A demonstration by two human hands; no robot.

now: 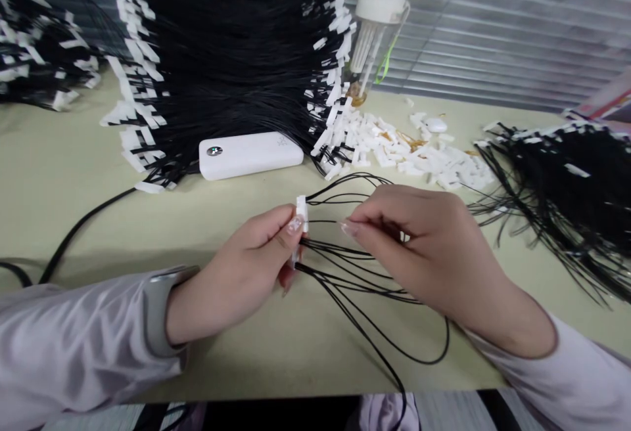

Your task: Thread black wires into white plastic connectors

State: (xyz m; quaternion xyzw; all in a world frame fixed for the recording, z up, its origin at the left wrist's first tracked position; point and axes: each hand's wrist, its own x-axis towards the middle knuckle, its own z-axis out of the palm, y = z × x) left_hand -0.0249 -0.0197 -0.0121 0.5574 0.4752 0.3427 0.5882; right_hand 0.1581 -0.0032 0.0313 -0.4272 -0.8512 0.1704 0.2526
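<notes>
My left hand (pixel 254 263) is closed around a narrow white plastic connector (pixel 302 206), thumb on its near face, over the middle of the table. Several thin black wires (pixel 345 273) run from the connector to the right, and some loop down past the table's front edge. Just right of it, my right hand (pixel 419 240) pinches one black wire (pixel 323 221) between thumb and forefinger. That wire is stretched nearly straight to the connector. My left fingers hide part of the connector, and whether the wire's end sits inside it cannot be seen.
A large bundle of black wires (pixel 236 56) with white ends stands at the back, a white power bank (pixel 251 155) before it. Loose white connectors (pixel 424 155) lie behind my right hand, near a clear bottle (pixel 372 43). More black wires (pixel 576 188) lie at right.
</notes>
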